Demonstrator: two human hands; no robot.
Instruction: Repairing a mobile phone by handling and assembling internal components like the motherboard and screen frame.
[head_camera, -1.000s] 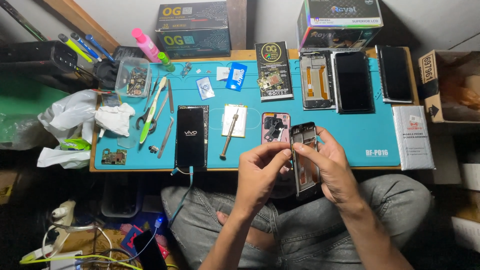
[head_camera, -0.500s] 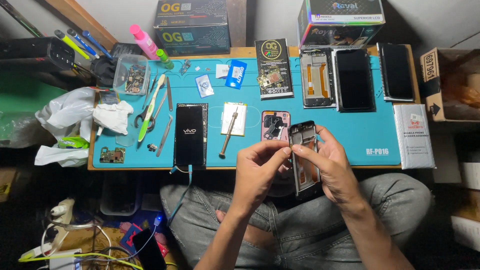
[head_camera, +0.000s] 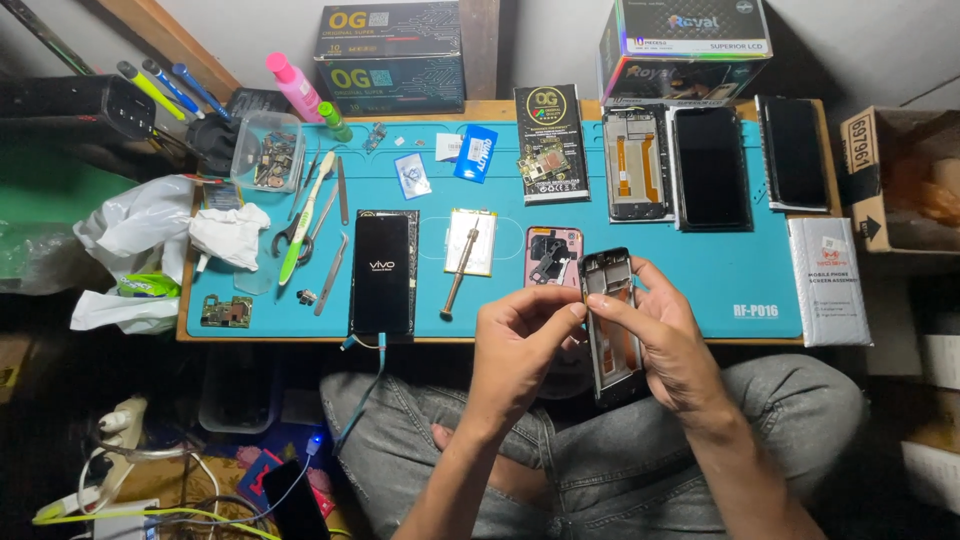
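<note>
Frame: the phone frame (head_camera: 612, 325) hangs upright just past the bench's (head_camera: 700, 290) near edge, over the lap.
Right hand: the right hand (head_camera: 668, 345) clamps fingers round the frame's right side.
Left hand: the left hand (head_camera: 520, 345) has its fingertips pinched together at the frame's upper left edge.
Risk: too hard a pinch could bend the thin frame; a slack grip could drop it onto the knees.
Nearby: the pink back cover (head_camera: 553, 256) lies on the bench just behind.
Change: against half a second ago, hands and frame sit almost unchanged.

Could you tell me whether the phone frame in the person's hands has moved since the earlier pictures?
No. The phone frame sits just right of the pink phone back at the blue mat's near edge, as before.
</note>
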